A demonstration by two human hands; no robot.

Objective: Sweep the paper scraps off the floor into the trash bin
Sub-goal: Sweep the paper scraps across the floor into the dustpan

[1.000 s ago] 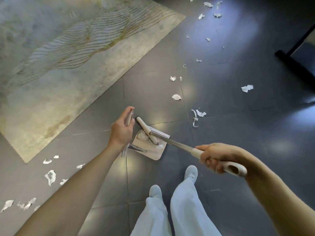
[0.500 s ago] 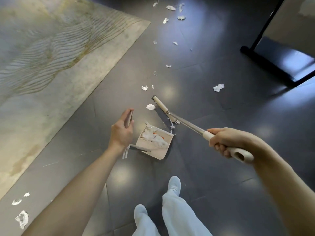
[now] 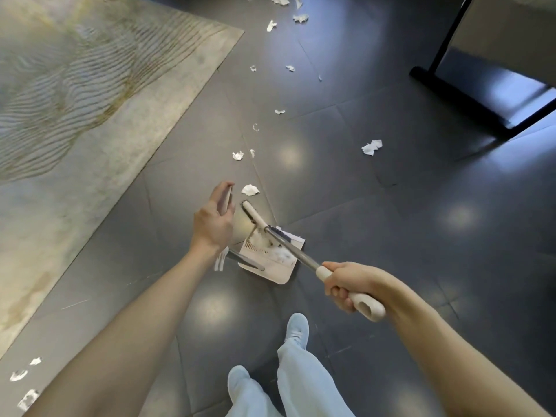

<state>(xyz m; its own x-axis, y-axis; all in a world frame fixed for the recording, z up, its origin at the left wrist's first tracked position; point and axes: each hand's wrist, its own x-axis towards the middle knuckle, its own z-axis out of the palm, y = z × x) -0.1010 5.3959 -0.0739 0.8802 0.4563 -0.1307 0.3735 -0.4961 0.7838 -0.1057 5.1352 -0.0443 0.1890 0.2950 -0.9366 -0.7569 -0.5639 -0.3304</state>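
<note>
The broom [image 3: 293, 249] is gripped at its handle by the right hand [image 3: 349, 284], its head laid at the mouth of the dustpan [image 3: 276, 270], whose upright handle is held by the left hand [image 3: 215, 219]. Paper scraps [image 3: 249, 190] are scattered over the dark floor [image 3: 391, 236] beyond, some gathered inside the pan

— How's my feed looking?
— Dim and cool. I see soft round glare spots on the glossy floor [image 3: 391, 266]. The rug [image 3: 90, 85] smears with motion blur, and the edges bow outward.
</note>
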